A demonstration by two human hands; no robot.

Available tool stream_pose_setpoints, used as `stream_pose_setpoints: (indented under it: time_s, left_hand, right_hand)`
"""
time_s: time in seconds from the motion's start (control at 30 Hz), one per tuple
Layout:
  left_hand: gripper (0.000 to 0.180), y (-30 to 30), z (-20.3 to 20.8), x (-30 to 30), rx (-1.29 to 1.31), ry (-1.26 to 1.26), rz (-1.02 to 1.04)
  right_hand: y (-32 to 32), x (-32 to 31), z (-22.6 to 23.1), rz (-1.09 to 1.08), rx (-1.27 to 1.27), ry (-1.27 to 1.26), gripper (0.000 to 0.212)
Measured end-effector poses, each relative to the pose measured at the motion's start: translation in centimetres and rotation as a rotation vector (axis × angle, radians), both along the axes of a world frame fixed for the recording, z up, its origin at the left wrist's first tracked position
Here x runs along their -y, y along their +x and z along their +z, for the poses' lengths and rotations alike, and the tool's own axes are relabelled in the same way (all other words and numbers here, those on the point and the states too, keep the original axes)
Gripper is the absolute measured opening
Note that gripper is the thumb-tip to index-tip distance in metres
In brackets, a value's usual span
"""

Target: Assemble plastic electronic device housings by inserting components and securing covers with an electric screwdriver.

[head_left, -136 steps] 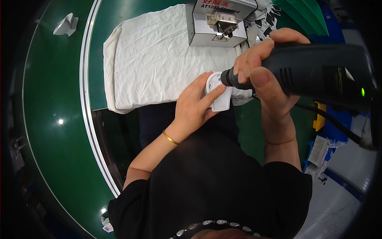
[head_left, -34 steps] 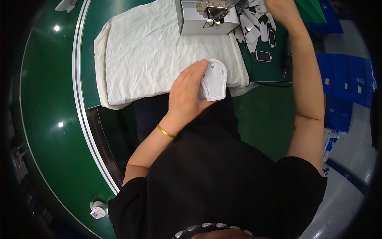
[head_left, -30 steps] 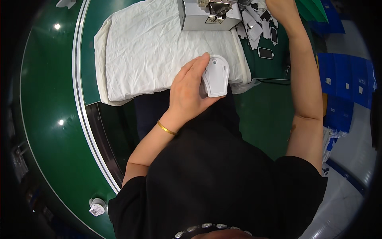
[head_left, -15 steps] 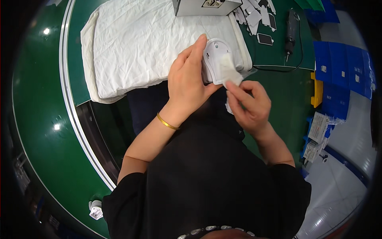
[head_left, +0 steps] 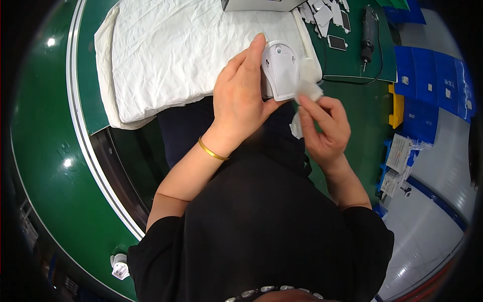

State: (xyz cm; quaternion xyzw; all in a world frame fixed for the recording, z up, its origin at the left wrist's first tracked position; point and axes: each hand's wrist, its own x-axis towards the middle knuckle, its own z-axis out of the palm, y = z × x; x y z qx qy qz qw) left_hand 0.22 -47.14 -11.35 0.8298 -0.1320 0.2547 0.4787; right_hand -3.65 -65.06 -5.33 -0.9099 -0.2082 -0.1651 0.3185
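My left hand (head_left: 241, 95) is wrapped round a white plastic housing (head_left: 280, 73) with a rounded top, a screw near that top and small slots at its sides. Its thumb passes beneath the lower end. Just right of the housing, my right hand (head_left: 324, 126) pinches a white wipe (head_left: 308, 90) between thumb and fingertips. The wipe is partly smeared by motion, and a loose end hangs below the fingers. Whether it touches the housing's edge I cannot tell.
A white padded cloth (head_left: 166, 60) covers much of the green table. Beyond it stand a grey box (head_left: 266, 5), several white plastic parts (head_left: 322, 15), a small screen part (head_left: 337, 43) and a corded electric screwdriver (head_left: 369, 40). Blue bins (head_left: 420, 75) line the right. Another white device (head_left: 119, 267) lies lower left.
My right hand has drawn the wipe rightward off the housing's face, which now shows more fully. My left hand and the housing have shifted slightly right.
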Motion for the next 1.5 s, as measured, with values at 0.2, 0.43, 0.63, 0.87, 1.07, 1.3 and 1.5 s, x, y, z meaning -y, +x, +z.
stream_pose_setpoints:
  time_s: [0.2, 0.43, 0.63, 0.87, 1.07, 1.3, 1.5]
  left_hand:
    - [0.109, 0.1, -0.2, 0.0, 0.001, -0.011, -0.003]
    - [0.107, 0.1, -0.3, -0.1, -0.014, -0.012, 0.012]
    - [0.105, 0.3, -0.7, -0.1, 0.004, -0.068, -0.001]
    - [0.102, 0.4, -0.7, -0.2, 0.015, -0.097, -0.022]
    - [0.105, 0.5, -1.1, -0.1, 0.031, -0.077, -0.006]
    - [0.109, 0.5, -0.2, -0.3, 0.022, -0.034, -0.026]
    - [0.110, 0.3, -0.2, -0.4, 0.004, -0.005, -0.012]
  right_hand:
    - [0.6, -1.3, -0.6, -0.127, -0.655, 0.656, 0.019]
    - [1.5, -1.4, -0.4, -0.157, -0.762, 0.828, 0.023]
    - [1.7, -1.8, 0.1, -0.203, -0.816, 0.790, 0.021]
    - [3.2, -1.2, 0.8, -0.190, -0.950, 0.731, 0.021]
    - [3.3, -1.4, 1.0, -0.154, -0.971, 0.685, 0.021]
    - [3.2, -0.4, 0.1, -0.230, -0.880, 0.782, 0.011]
    - [3.5, 0.4, 2.5, 0.000, -0.499, 0.156, 0.021]
